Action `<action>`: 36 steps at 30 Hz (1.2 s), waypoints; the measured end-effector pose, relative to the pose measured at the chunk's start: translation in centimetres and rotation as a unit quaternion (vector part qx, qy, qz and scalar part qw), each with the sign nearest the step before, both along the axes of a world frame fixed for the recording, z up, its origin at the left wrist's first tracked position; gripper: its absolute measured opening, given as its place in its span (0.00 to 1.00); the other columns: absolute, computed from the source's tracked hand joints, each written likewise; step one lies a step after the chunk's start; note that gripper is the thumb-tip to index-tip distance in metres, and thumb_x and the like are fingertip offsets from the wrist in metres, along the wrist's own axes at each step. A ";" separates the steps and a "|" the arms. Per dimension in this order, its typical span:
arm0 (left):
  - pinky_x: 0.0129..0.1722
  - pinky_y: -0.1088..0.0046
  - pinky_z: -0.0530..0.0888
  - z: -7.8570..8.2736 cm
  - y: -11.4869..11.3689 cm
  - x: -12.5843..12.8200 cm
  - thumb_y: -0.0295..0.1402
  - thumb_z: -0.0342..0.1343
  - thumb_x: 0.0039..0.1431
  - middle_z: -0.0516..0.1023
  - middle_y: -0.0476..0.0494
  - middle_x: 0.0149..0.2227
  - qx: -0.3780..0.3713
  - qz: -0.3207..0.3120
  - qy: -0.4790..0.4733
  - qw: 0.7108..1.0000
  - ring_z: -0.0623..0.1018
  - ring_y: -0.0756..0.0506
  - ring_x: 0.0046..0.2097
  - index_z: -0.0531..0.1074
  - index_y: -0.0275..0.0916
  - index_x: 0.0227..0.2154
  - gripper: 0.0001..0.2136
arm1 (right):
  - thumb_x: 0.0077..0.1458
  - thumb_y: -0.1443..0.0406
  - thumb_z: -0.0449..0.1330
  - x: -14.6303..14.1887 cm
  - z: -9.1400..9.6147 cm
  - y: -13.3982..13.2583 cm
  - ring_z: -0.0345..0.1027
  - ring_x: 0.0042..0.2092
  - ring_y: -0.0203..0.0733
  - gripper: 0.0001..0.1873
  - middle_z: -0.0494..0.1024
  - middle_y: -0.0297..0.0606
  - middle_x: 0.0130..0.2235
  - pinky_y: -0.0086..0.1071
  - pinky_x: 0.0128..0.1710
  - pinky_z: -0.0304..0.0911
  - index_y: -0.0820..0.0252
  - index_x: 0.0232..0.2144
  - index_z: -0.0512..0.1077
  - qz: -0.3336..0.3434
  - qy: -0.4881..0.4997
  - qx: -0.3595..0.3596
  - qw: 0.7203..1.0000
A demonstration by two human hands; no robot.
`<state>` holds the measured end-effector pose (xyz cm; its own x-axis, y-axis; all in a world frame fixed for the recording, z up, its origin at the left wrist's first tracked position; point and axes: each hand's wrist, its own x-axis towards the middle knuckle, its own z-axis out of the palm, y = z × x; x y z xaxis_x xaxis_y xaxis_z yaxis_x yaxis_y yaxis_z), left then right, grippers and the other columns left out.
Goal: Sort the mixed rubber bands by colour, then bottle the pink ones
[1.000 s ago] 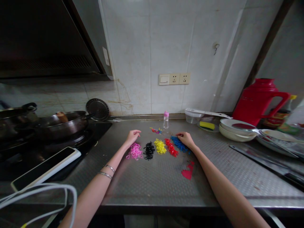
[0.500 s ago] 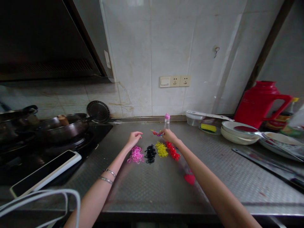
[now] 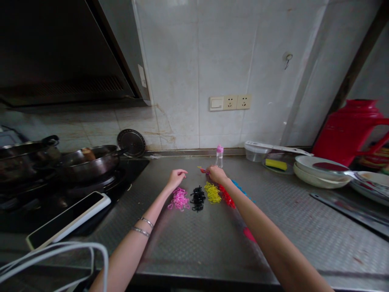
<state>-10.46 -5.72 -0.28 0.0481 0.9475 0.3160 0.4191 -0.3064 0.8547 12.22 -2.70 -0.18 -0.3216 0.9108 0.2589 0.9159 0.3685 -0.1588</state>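
Small rubber bands lie sorted in heaps on the steel counter (image 3: 197, 239): a pink heap (image 3: 179, 200), a black heap (image 3: 197, 198), a yellow heap (image 3: 212, 192), a red heap (image 3: 226, 196) and a blue heap (image 3: 240, 187) mostly hidden by my right forearm. My left hand (image 3: 176, 178) rests just behind the pink heap, fingers curled, nothing visible in it. My right hand (image 3: 216, 174) is closed over a small mixed-colour heap (image 3: 202, 170) near a little pink-capped bottle (image 3: 219, 156); what its fingers pinch is hidden.
A stove with pans (image 3: 88, 162) and a round lid (image 3: 131, 142) stands on the left, a phone (image 3: 67, 219) and white cable (image 3: 60, 259) at the front left. Bowls (image 3: 319, 174), a sponge (image 3: 275, 164), a clear container (image 3: 255, 151) and a red thermos (image 3: 349, 129) crowd the right.
My right hand left the blue heap and moved left and back to the mixed heap by the bottle. My left hand stayed put. The view shifted slightly.
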 end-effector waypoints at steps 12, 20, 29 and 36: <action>0.26 0.78 0.65 0.7 -0.3 0.0 0.24 0.46 0.45 0.73 0.45 0.22 -0.012 0.020 0.002 1.000 0.70 0.51 0.26 0.74 0.31 0.30 0.12 | 0.51 0.70 0.48 0.6 -0.6 0.0 0.63 0.43 0.39 0.16 0.73 0.44 0.39 0.28 0.42 0.55 0.63 0.42 0.69 0.018 0.142 0.060 0.988; 0.25 0.79 0.64 1.0 0.0 -1.1 0.25 0.48 0.45 0.73 0.45 0.23 -0.013 0.048 -0.012 0.999 0.70 0.51 0.26 0.74 0.33 0.28 0.11 | 0.45 0.73 0.53 -4.2 -0.1 -3.2 0.65 0.34 0.35 0.17 0.74 0.38 0.32 0.27 0.36 0.59 0.62 0.40 0.71 0.207 0.236 0.024 0.949; 0.18 0.82 0.60 0.9 -0.3 -1.3 0.29 0.49 0.46 0.74 0.44 0.26 -0.058 0.041 -0.075 0.995 0.67 0.54 0.22 0.73 0.33 0.33 0.12 | 0.42 0.67 0.57 -6.6 0.3 -4.8 0.62 0.26 0.30 0.18 0.71 0.32 0.25 0.25 0.25 0.60 0.61 0.40 0.70 0.229 0.481 -0.142 0.835; 0.21 0.80 0.65 1.9 -2.5 1.7 0.31 0.54 0.47 0.75 0.38 0.35 -0.169 -0.132 -0.160 0.963 0.71 0.53 0.26 0.70 0.33 0.41 0.16 | 0.36 0.66 0.63 -3.7 1.5 -5.4 0.66 0.32 0.33 0.24 0.74 0.36 0.30 0.26 0.30 0.61 0.60 0.40 0.68 0.162 0.696 -0.233 0.660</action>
<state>-8.74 -8.24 1.59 0.2529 0.9670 0.0295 0.0630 -0.0469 0.9969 8.57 -8.13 1.35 -0.2659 0.9373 0.2251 -0.3509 0.1234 -0.9282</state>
